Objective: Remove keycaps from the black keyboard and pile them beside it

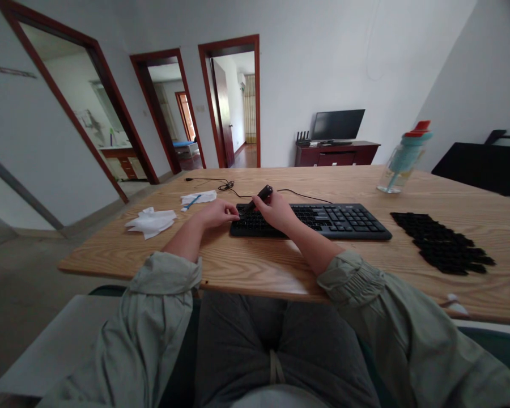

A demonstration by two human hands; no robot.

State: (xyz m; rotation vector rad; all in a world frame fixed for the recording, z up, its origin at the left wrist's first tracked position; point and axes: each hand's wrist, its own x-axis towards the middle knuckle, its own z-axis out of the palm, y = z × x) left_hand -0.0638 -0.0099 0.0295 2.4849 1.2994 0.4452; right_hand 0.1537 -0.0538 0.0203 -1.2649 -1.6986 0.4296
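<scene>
A black keyboard [344, 220] lies on the wooden table in front of me, with most keys in place on its right side; its left part is partly covered by my hands. My right hand [276, 211] is closed around a thick black stick-shaped tool [263, 194], held tilted with its lower end over the keyboard's left part. At the keyboard's left edge is my left hand [217, 214], its thumb and fingertips pinched together. Whatever those fingertips hold, if anything, is too small to make out. To the right, small black pieces that look like keycaps [442, 243] lie in rows.
Crumpled white tissue [151, 222] lies at the left, near a flat tissue with a blue-handled stick [191, 202] on it. A black cable [226, 186] runs behind the keyboard. A clear bottle with a red lid [402, 161] stands back right. A white scrap [457, 306] lies near the front edge.
</scene>
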